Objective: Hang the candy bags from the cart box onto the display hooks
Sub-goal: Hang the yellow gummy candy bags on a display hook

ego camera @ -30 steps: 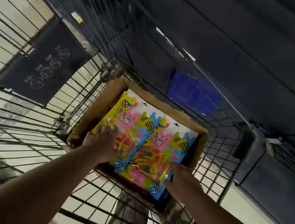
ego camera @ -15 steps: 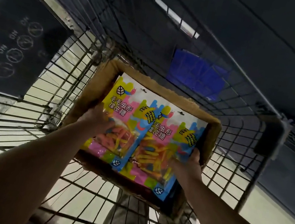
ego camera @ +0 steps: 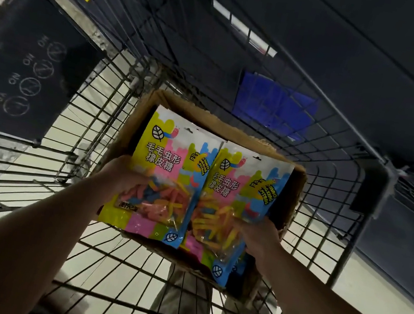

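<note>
Black sign (ego camera: pixel 24 66), blue placard (ego camera: pixel 274 105)

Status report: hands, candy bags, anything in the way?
Left hand grips left candy bag; right hand grips right candy bag. Both over cardboard box. Nothing blocking.

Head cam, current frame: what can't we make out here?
No display hooks in the head view; they are out of frame.
Contents of the box: covered by the left bag and right bag.
Fingers of the left hand and right hand: partly hidden behind the bags they hold.
Blue sheet: blurred, behind the cart wires.
</note>
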{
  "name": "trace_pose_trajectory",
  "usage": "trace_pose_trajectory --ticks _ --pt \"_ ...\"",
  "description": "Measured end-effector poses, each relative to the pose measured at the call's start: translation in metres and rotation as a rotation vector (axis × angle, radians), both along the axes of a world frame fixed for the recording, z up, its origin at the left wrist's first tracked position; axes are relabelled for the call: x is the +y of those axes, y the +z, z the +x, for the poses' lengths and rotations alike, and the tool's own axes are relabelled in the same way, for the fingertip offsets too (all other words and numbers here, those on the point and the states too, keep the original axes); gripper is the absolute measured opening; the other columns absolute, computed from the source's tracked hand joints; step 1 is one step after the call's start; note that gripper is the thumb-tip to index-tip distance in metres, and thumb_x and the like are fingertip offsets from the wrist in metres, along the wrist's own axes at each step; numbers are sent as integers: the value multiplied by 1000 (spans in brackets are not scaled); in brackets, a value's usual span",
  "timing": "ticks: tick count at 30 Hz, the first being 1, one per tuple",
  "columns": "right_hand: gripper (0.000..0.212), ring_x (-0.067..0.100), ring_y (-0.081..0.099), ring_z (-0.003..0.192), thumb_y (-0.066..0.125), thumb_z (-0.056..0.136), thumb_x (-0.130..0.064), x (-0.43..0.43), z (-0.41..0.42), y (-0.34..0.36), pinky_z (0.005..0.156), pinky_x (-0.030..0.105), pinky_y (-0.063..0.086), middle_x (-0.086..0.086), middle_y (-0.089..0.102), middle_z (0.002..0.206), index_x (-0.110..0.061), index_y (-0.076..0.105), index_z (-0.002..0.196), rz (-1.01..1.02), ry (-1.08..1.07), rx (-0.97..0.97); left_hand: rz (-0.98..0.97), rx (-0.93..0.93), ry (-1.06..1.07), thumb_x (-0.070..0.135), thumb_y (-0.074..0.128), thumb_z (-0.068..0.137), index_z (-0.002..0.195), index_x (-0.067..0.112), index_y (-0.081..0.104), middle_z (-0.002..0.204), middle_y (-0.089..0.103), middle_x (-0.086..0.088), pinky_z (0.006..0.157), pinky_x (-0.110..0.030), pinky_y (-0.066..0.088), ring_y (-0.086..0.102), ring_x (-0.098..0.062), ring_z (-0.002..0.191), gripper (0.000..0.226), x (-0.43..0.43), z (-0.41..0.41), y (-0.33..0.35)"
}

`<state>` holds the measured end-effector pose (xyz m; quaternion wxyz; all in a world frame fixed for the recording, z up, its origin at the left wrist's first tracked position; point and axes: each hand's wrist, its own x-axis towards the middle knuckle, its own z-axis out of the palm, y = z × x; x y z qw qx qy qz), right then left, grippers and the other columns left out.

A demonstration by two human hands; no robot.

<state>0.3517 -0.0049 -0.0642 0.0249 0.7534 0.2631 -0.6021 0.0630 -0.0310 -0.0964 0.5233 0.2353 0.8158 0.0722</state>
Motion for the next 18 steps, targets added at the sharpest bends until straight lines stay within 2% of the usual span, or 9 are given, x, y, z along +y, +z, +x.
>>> trace_pose_trajectory --ticks 2,4,7,10,13,15,16,18 --pt "25 16 59 78 73 82 -21 -4 1 4 66 27 46 1 63 88 -20 59 104 3 -12 4 24 16 24 37 71 47 98 2 70 85 70 -22 73 -44 52 65 -32 74 62 -7 5 8" --pt "28 24 63 81 70 82 -18 -8 1 8 70 33 49 7 65 89 -17 58 107 -9 -7 -2 31 1 40 30 77 57 91 1 70 76 68 -23 65 -42 50 61 -29 65 45 -15 10 13" --pt "21 24 62 78 67 83 -14 -9 2 20 71 35 50 9 65 87 -15 60 104 29 14 17 53 -55 94 13 78 70 91 3 67 75 69 -23 60 -45 53 64 -35 62 26 -23 15 20" --pt "5 20 57 69 65 86 -16 -8 1 37 66 31 46 5 60 75 -19 60 87 97 59 38 82 -48 133 5 76 73 97 4 64 67 67 -16 44 -26 46 57 -23 48 27 -28 17 33" --pt "18 20 55 68 62 89 -16 -5 0 57 67 31 44 4 58 71 -24 57 74 157 68 57 137 -91 174 11 78 65 93 9 67 67 70 -15 46 -31 48 62 -26 50 30 -29 22 54" --pt "19 21 56 70 61 90 -19 -2 3 74 69 31 45 4 59 74 -26 56 73 192 65 39 215 -118 205 7 76 67 77 20 71 61 70 -5 50 -29 49 64 -20 51 17 -29 29 75" --pt "19 20 55 68 60 91 -20 0 6 83 67 30 43 4 59 73 -25 56 73 212 66 34 247 -138 233 7 76 65 71 24 73 64 71 -5 58 -32 52 66 -21 56 18 -30 32 85" --pt "19 19 51 63 58 92 -21 3 13 99 60 28 39 5 57 71 -20 57 73 258 71 29 295 -223 256 13 74 58 73 25 75 85 73 -16 75 -45 55 69 -32 78 19 -27 41 107"
